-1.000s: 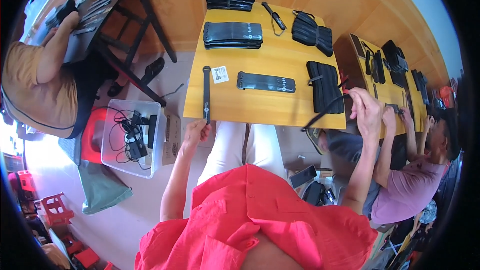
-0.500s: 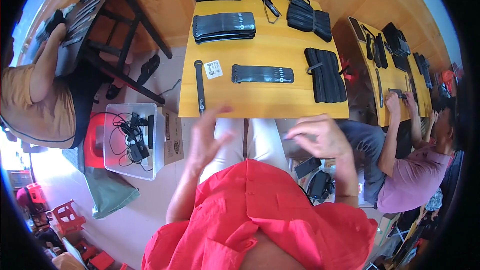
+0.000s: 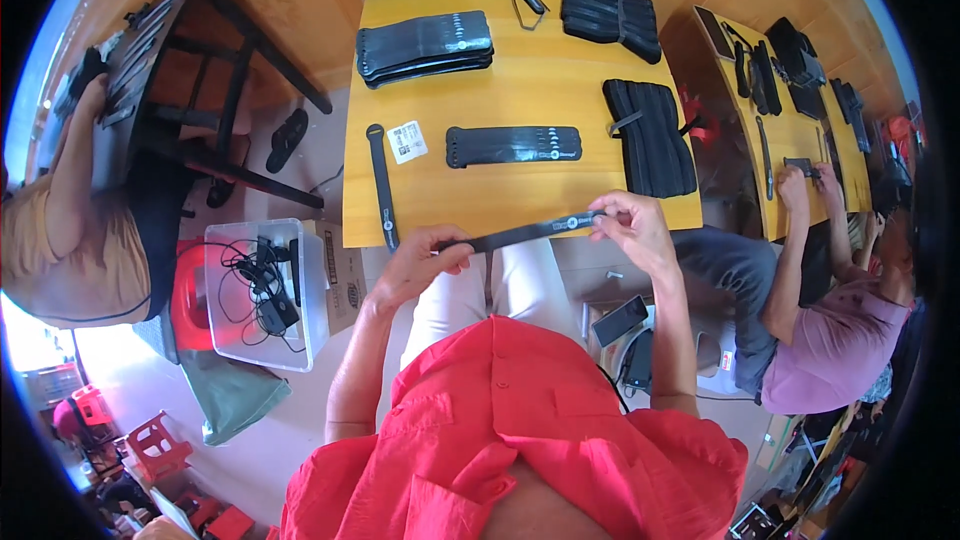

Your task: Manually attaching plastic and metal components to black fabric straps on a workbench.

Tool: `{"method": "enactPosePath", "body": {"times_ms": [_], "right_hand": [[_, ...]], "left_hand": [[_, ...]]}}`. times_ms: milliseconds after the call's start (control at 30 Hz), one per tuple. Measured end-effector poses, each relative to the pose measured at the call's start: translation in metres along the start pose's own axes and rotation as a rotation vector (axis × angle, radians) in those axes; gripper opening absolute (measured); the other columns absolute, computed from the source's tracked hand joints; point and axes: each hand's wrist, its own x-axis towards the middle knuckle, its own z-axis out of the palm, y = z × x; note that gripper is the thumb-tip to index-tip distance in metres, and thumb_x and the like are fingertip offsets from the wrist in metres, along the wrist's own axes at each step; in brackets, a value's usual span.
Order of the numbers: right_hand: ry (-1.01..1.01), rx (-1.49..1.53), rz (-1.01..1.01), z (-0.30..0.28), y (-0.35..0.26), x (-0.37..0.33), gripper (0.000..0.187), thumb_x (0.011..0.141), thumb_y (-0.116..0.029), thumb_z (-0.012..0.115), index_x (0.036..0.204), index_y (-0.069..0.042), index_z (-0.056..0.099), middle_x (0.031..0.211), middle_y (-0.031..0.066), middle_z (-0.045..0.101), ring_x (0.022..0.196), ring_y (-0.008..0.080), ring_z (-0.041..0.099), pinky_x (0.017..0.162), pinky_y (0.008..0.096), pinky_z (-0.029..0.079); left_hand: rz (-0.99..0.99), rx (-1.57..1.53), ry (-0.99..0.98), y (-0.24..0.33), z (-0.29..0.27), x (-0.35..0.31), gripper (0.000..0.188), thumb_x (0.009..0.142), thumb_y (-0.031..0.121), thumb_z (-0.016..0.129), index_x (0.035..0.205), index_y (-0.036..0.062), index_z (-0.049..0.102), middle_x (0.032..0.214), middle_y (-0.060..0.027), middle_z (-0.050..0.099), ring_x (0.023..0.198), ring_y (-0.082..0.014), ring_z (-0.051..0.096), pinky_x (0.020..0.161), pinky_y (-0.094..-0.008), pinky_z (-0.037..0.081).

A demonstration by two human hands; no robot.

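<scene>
A black strap (image 3: 530,233) with light printing near its right end is stretched between my hands, just over the table's front edge. My left hand (image 3: 425,258) is closed on its left end. The fingers of my right hand (image 3: 636,230) pinch its right end. Beyond it, a fanned stack of black straps (image 3: 513,146) lies mid-table. A single black strap (image 3: 383,185) with a slotted end lies at the left, beside a white printed label (image 3: 407,141).
On the wooden table (image 3: 540,60) sit a thicker strap pile (image 3: 425,48) and tied black bundles (image 3: 650,137). A clear plastic bin (image 3: 265,290) with cables stands at lower left. People work on both sides; a co-worker's hands (image 3: 810,180) are over the right table.
My hands, blurred and apart before, now hold a black strap taut between them. The view has shifted slightly, while the straps on the table look unchanged.
</scene>
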Motion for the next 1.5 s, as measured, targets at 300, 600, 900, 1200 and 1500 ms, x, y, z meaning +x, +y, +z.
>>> {"method": "enactPosePath", "body": {"times_ms": [300, 600, 900, 1200, 1500], "right_hand": [[0.194, 0.287, 0.173, 0.012, 0.038, 0.045, 0.008, 0.075, 0.001, 0.063, 0.083, 0.0, 0.061, 0.065, 0.0022, 0.058, 0.058, 0.008, 0.058, 0.049, 0.0188, 0.045], [0.336, 0.291, 0.156, 0.014, 0.058, 0.069, 0.008, 0.076, -0.001, 0.065, 0.083, 0.0, 0.063, 0.064, 0.0013, 0.059, 0.053, 0.004, 0.052, 0.043, 0.0166, 0.038], [0.364, 0.308, 0.113, 0.017, 0.065, 0.082, 0.007, 0.077, 0.001, 0.064, 0.084, 0.001, 0.063, 0.065, 0.0012, 0.06, 0.054, 0.0045, 0.052, 0.045, 0.0164, 0.038], [0.5, 0.269, 0.102, 0.024, 0.068, 0.084, 0.006, 0.076, 0.003, 0.064, 0.082, 0.002, 0.064, 0.066, 0.0008, 0.06, 0.052, 0.0039, 0.051, 0.046, 0.0169, 0.039], [0.488, 0.313, 0.108, 0.024, 0.07, 0.086, 0.006, 0.077, 0.004, 0.064, 0.082, 0.0, 0.063, 0.066, -0.0001, 0.059, 0.053, 0.0032, 0.048, 0.046, 0.0166, 0.036]], "left_hand": [[0.003, -0.155, 0.412, -0.006, -0.014, 0.054, 0.014, 0.083, 0.008, 0.06, 0.094, 0.0004, 0.063, 0.07, -0.0012, 0.059, 0.058, -0.0063, 0.054, 0.053, -0.0189, 0.048], [-0.003, -0.372, 0.495, -0.021, -0.023, 0.082, 0.012, 0.081, 0.005, 0.062, 0.093, 0.0012, 0.062, 0.074, -0.0031, 0.061, 0.059, -0.0077, 0.058, 0.053, -0.0182, 0.05], [0.093, -0.148, 0.67, -0.022, -0.017, 0.093, 0.013, 0.082, 0.003, 0.061, 0.094, -0.0013, 0.061, 0.073, -0.0031, 0.06, 0.061, -0.0065, 0.056, 0.053, -0.0183, 0.048], [0.13, -0.132, 0.728, -0.022, -0.015, 0.098, 0.008, 0.079, 0.001, 0.063, 0.086, -0.0011, 0.06, 0.067, -0.0016, 0.057, 0.055, -0.0046, 0.051, 0.049, -0.0165, 0.042], [0.125, -0.089, 0.75, -0.023, -0.015, 0.1, 0.008, 0.079, 0.001, 0.064, 0.085, -0.0015, 0.06, 0.069, -0.0027, 0.059, 0.055, -0.0059, 0.054, 0.049, -0.0175, 0.044]]}}
